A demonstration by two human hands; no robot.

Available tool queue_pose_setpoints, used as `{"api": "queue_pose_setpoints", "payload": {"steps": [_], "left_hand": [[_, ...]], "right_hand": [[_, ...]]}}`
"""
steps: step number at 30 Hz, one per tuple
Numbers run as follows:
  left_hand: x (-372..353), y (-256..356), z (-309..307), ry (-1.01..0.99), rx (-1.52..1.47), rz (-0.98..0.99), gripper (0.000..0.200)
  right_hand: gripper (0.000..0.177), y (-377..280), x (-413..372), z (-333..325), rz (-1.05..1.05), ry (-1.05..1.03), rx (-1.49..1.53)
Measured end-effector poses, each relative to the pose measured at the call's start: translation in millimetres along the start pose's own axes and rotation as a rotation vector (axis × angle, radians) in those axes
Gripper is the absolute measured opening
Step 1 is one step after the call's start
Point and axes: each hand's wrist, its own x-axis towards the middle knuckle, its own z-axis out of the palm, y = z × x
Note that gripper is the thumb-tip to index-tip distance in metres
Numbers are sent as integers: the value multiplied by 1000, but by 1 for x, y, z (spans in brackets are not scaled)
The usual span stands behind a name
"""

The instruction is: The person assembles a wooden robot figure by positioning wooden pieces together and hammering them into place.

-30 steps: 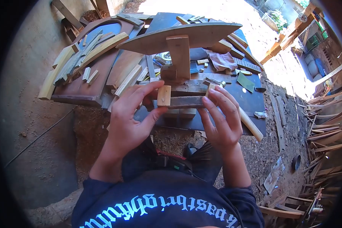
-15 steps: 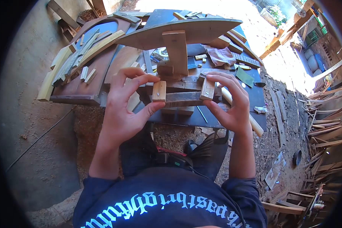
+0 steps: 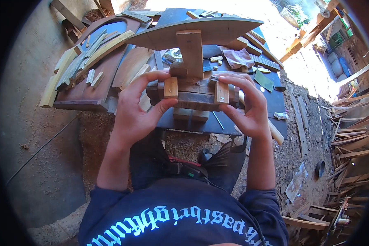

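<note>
Between the thumb and fingers of my left hand (image 3: 137, 110) is a small light wooden block (image 3: 171, 87). My right hand (image 3: 250, 104) pinches a similar block (image 3: 221, 93), which has a small pale mark near its lower end. Both blocks stand upright, a gap apart, in front of a dark wooden beam (image 3: 194, 101) on the workbench. Behind them an upright board (image 3: 190, 53) rises from the beam's area to a long curved plank (image 3: 201, 32). Whether the blocks touch the beam I cannot tell.
Wood strips (image 3: 86, 57) and a brown panel (image 3: 80, 92) lie at the left. A cloth (image 3: 238, 59), green sandpaper (image 3: 264, 81) and a pale round rod (image 3: 276, 133) are on the right. A thin rod (image 3: 218, 120) lies near the front edge. Scrap wood is stacked far right.
Both hands have moved slightly up the view, toward the beam, with the blocks still held. The right block has also shifted a little left.
</note>
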Motion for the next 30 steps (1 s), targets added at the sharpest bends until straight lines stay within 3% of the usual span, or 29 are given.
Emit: {"api": "queue_pose_setpoints", "payload": {"steps": [18,21,24,27,30], "left_hand": [[1,-12,-2,-23,-124,-51,45],[1,-15,-5,-60,-68,-89,56],[1,-10,3,36,-410,-142,71],[1,-21,1,15,-327,-81,81],[1,-23,0,11,-277,-57,77]], "right_hand": [[51,7,-7,9,-12,84,35],[50,7,-7,9,-8,92,45],[50,7,-7,9,-3,99,57],[51,10,-7,10,7,96,81],[52,10,-5,8,24,71,108]]}}
